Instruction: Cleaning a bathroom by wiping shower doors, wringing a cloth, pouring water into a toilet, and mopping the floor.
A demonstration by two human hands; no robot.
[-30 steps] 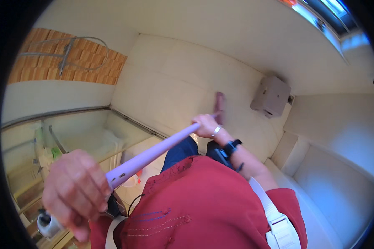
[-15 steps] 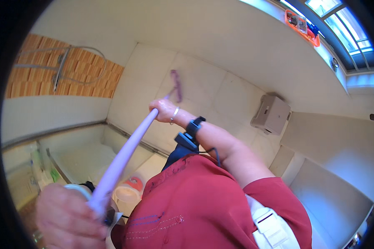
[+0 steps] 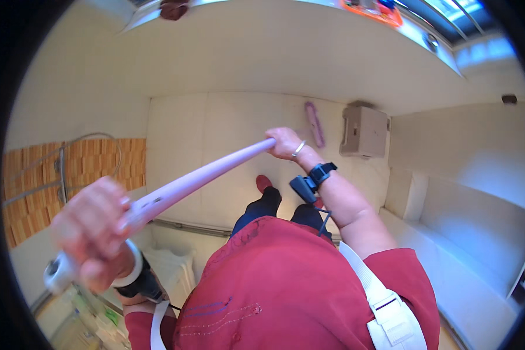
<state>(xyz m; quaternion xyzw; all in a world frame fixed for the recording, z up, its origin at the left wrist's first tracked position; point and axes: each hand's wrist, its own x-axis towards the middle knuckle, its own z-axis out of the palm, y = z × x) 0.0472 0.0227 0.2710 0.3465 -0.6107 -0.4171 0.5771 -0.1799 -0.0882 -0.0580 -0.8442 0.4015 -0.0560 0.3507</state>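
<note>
A flat mop with a pale purple handle [image 3: 198,182] stretches across the middle of the view. My left hand [image 3: 92,224], blurred by motion, is closed round its upper end, and a white end cap [image 3: 58,271] sticks out below the fist. Farther down the handle, my right hand [image 3: 284,143] is wrapped around it, palm and fingers closed. Beyond that hand the purple mop head [image 3: 314,124] lies on the pale floor, just left of a grey-beige box-like stool [image 3: 364,132]. The lower handle is hidden behind my right hand.
My red shoe [image 3: 263,184] stands on the tiled floor [image 3: 181,134]. A wall runs along the far side below a ledge bearing an orange tray [image 3: 373,13]. At left is a wood-patterned wall strip [image 3: 29,204] with a hose. A pale step [image 3: 466,245] lies right.
The mop head has moved right across the floor, close to the stool. My right hand has shifted right, and my left hand has risen; the view has turned too.
</note>
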